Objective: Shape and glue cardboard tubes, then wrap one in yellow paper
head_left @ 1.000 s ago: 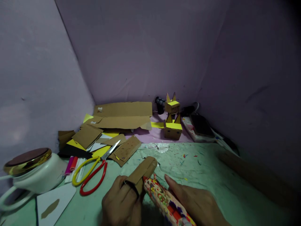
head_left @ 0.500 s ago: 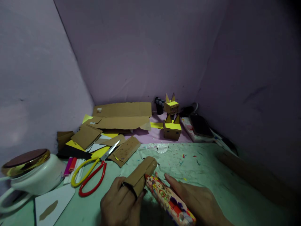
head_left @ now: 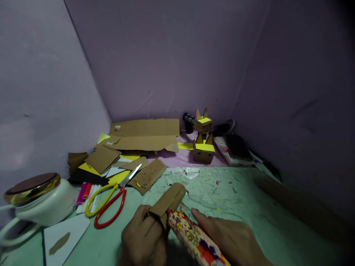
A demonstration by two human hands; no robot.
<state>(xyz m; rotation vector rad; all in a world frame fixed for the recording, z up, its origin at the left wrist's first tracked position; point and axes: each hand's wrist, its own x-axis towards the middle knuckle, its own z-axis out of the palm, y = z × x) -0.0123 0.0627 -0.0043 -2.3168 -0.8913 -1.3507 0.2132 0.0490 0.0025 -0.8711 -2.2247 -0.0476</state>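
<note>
My left hand [head_left: 144,236] is closed on a folded cardboard piece [head_left: 170,197] that points away from me. A dark curved edge shows at its near end, by my fingers. In my right hand [head_left: 230,232] is a glue gun [head_left: 191,234] with a floral-patterned body, its reddish tip at the right edge of the cardboard piece. My right fingers are partly hidden behind the tool. Left of my left hand lie scissors [head_left: 123,184] with one yellow and one red handle, blades apart.
Cardboard scraps [head_left: 102,159] and a long cardboard sheet [head_left: 146,142] lie at the back left. Two eared cardboard boxes, the front one [head_left: 203,153] yellow-topped, stand behind. Left are a white teapot [head_left: 46,205], markers [head_left: 84,194] and a white card [head_left: 74,229]. A phone [head_left: 237,146] lies back right.
The glue gun's tip has shifted slightly left and nearer along the cardboard piece's edge, towards my left fingers. Both hands keep their holds.
</note>
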